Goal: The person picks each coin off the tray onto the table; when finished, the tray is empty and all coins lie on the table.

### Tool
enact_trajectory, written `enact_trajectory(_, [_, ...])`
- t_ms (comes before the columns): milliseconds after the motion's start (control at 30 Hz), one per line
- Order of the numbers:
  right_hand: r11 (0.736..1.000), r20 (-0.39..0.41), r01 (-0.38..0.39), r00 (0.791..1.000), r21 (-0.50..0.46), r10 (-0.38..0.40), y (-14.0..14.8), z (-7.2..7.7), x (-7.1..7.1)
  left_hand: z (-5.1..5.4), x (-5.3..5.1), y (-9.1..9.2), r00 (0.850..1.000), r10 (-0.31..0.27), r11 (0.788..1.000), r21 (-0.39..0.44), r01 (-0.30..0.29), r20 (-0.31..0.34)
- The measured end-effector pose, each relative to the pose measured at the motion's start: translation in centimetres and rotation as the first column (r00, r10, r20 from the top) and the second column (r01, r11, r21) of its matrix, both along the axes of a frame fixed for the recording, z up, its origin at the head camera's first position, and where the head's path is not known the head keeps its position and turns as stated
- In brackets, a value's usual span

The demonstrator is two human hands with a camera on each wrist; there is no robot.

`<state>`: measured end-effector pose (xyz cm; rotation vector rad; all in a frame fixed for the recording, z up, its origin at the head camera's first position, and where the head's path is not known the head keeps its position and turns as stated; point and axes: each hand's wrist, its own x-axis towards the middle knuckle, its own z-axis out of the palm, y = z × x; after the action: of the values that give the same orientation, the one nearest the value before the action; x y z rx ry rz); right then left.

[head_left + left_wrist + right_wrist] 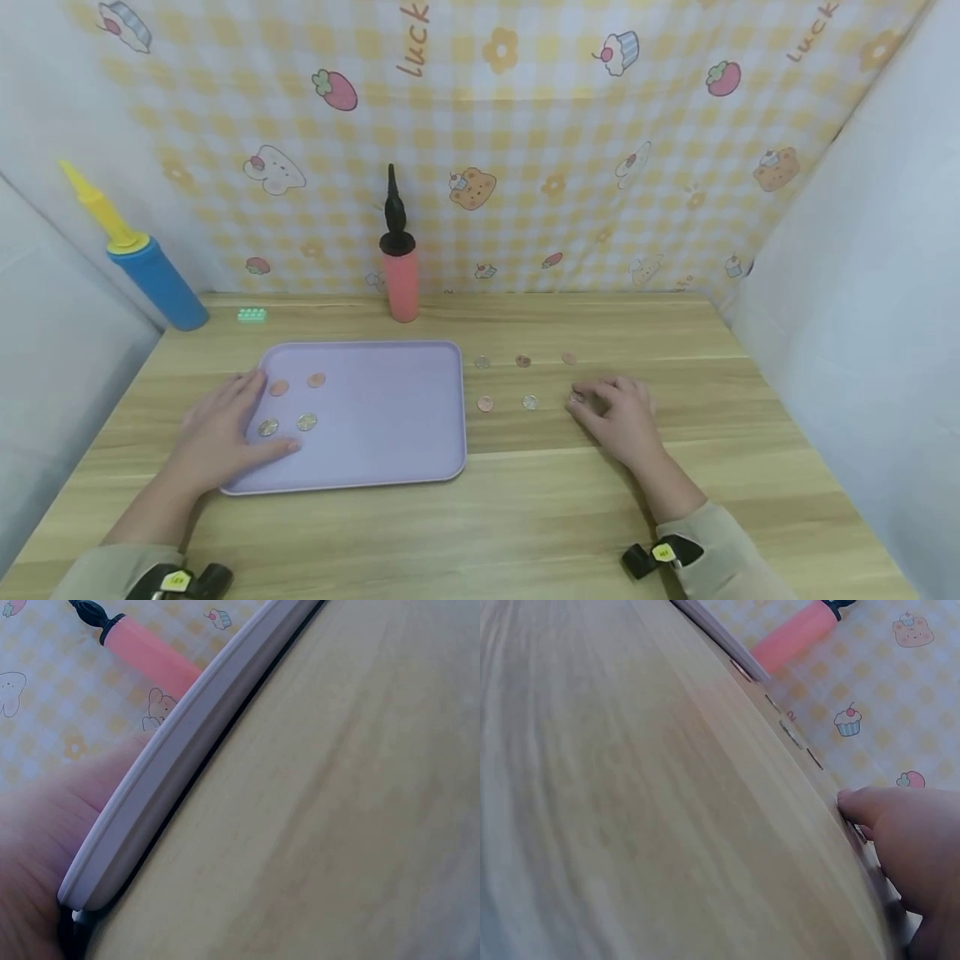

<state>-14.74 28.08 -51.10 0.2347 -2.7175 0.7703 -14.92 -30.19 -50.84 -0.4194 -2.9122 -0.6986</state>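
Observation:
My left hand (217,437) rests over the left rim of a lavender tray (382,417), fingers straight along the edge and thumb lying inside. Near that thumb, the tray carries two silver coins (307,422) and two copper coins (317,380). On the wooden table to the right, my right hand (618,417) pinches a coin (576,397) between thumb and index finger, at the table surface. It is the right end of the front row, beside a silver coin (530,402) and a copper coin (485,403). In the right wrist view the thumb (862,804) partly hides the pinched coin.
Behind the front row lie a silver coin (482,362), a dark copper coin (523,361) and a pale copper coin (569,358). A pink pump (402,287) stands upright behind the tray. A blue pump (161,283) leans at the back left, near a mint toy brick (252,315).

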Motion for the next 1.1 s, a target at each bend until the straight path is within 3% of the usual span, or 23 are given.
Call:
enact_trajectory(267, [0.998, -0.088, 0.013, 0.996, 0.064, -0.007, -0.6, -0.1, 0.0, -0.1, -0.1, 0.0, 1.000, 0.010, 1.000, -0.013, -0.010, -0.021])
enact_trajectory(433, [0.997, -0.170, -0.033, 0.984, 0.076, 0.045, -1.8, 0.1, -0.1, -0.1, -0.1, 0.0, 1.000, 0.019, 1.000, -0.013, -0.019, -0.018])
enact_trajectory(767, [0.991, -0.179, -0.100, 0.977, 0.088, 0.114, -5.9, 0.3, -0.5, 0.2, -0.2, 0.1, 1.000, 0.021, 0.999, -0.024, -0.021, -0.015])
enact_trajectory(933, [0.981, -0.222, -0.167, 0.957, 0.097, 0.185, -9.2, 0.1, -0.7, 0.2, -0.2, 0.2, 1.000, 0.020, 0.999, -0.030, -0.021, -0.013])
enact_trajectory(1100, [0.956, -0.248, -0.267, 0.925, 0.120, 0.289, -13.3, 0.3, -0.2, 0.2, -0.1, 0.2, 1.000, 0.027, 0.999, -0.030, -0.027, -0.005])
